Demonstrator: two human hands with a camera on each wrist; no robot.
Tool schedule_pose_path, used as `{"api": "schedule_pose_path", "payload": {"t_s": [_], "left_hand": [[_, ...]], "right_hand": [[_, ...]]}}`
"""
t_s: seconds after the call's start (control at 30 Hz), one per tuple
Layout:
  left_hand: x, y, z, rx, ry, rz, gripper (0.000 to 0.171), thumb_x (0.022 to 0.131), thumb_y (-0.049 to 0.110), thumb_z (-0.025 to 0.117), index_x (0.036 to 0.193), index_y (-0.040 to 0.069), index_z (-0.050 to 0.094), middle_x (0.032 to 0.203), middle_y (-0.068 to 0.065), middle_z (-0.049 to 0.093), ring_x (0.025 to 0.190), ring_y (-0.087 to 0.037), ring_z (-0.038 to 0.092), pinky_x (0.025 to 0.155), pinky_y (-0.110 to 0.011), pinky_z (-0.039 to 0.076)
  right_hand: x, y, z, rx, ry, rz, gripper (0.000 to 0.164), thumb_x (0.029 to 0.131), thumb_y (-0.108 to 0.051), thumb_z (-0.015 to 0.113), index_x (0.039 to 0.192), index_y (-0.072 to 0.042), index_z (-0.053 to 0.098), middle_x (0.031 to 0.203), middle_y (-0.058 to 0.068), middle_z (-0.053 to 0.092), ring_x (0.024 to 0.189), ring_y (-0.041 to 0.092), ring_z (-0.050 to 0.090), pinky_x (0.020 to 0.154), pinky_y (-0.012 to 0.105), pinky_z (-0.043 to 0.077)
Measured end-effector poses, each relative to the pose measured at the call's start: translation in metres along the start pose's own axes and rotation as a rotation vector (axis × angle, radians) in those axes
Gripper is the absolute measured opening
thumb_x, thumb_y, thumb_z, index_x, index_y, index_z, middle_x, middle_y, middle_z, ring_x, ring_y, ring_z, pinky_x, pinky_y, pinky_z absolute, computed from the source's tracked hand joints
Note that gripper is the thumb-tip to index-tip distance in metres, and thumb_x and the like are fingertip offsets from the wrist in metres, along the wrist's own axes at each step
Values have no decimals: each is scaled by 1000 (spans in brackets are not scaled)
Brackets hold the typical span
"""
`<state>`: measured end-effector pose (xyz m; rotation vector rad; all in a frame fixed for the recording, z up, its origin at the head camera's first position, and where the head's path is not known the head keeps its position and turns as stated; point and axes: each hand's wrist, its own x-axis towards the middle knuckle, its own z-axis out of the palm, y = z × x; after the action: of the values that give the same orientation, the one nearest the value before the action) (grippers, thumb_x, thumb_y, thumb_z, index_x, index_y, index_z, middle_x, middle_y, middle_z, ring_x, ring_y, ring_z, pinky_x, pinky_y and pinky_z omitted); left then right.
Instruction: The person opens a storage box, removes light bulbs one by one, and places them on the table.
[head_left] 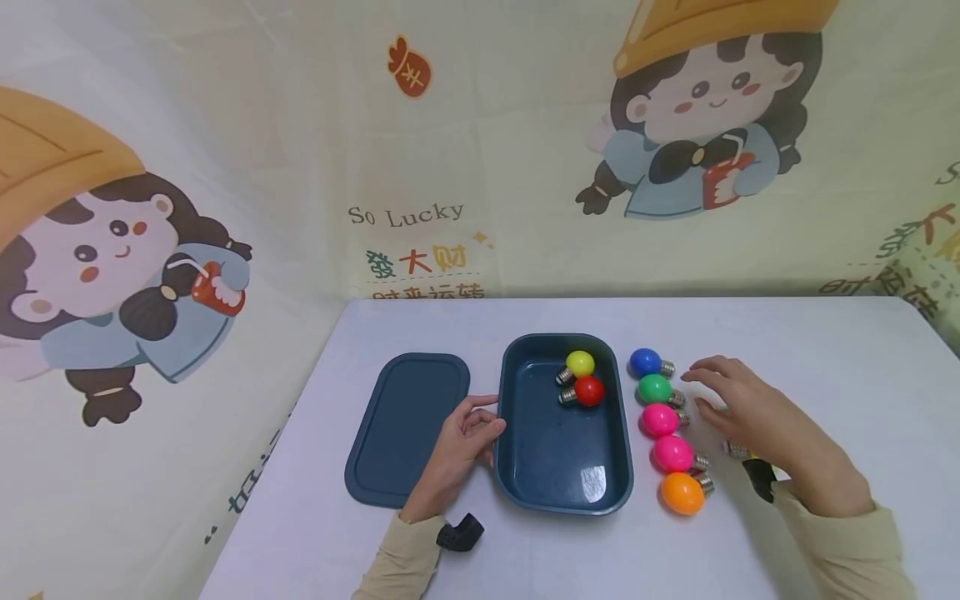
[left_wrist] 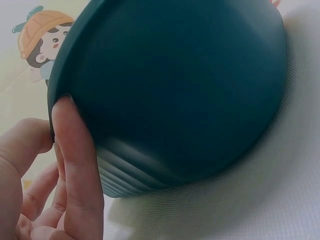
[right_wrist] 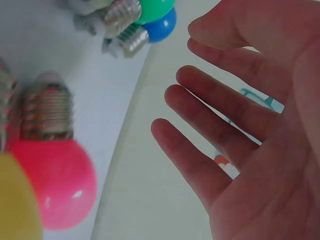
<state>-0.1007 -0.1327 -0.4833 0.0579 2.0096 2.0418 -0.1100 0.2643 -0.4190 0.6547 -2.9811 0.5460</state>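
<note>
My left hand [head_left: 467, 437] holds the left side of a dark teal plastic box [head_left: 555, 467], thumb and fingers at its rim. In the left wrist view the thumb lies along the box's wall [left_wrist: 185, 90]. A yellow bulb [head_left: 580, 363] and a red bulb [head_left: 589, 391] lie inside the box at the upper right. My right hand [head_left: 761, 412] hovers right of a column of bulbs, fingers spread and nothing in them. Nearest to it are the green bulb [head_left: 654, 388] and the blue bulb [head_left: 645, 362], with two pink bulbs [head_left: 660, 420] and an orange bulb [head_left: 682, 493] below.
A matching flat lid [head_left: 408, 425] lies on the white table [head_left: 525, 558] left of the box, partly behind the left hand. Another bulb [head_left: 738, 450] is mostly hidden under the right wrist. A printed cloth [head_left: 525, 167] hangs behind the table.
</note>
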Motion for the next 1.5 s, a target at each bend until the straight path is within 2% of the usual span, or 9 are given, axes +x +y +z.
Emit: {"api": "schedule_pose_path", "payload": {"t_s": [0.4,0.73,0.93,1.3,1.5], "left_hand": [[-2,2,0,1,-9,1,50,92,23,72,136,12,52,99,-8,62,68,-11,54,57,-24,52],[-1,1,0,0,-17,10,51,92,26,72,137,13,51,102,-15,62,69,-12,54,58,-24,52],[-2,2,0,1,-15,11,51,92,26,72,137,14,52,100,-11,62,70,-12,54,58,-24,52],[-2,1,1,-4,-5,3,48,92,25,72,136,16,53,99,-7,63,69,-12,54,57,-25,52],[-3,1,0,13,-3,16,50,93,24,72,137,13,52,99,-8,62,69,-11,55,58,-24,52]], "right_hand": [[16,-23,2,17,-62,-5,45,83,-9,79,124,0,63,126,25,54,116,42,54,81,51,58],[30,-38,5,35,-27,-90,43,82,-4,78,122,0,65,123,22,58,112,37,57,82,48,58],[38,-47,7,25,-13,-126,42,83,-4,77,122,-1,64,123,19,59,114,36,56,83,46,58],[56,-64,13,19,-57,-144,38,85,-8,76,121,-2,65,122,15,61,113,32,58,86,47,57],[63,-72,16,-6,-82,-166,41,84,-8,77,122,0,65,122,15,61,112,31,58,84,48,58]]}}
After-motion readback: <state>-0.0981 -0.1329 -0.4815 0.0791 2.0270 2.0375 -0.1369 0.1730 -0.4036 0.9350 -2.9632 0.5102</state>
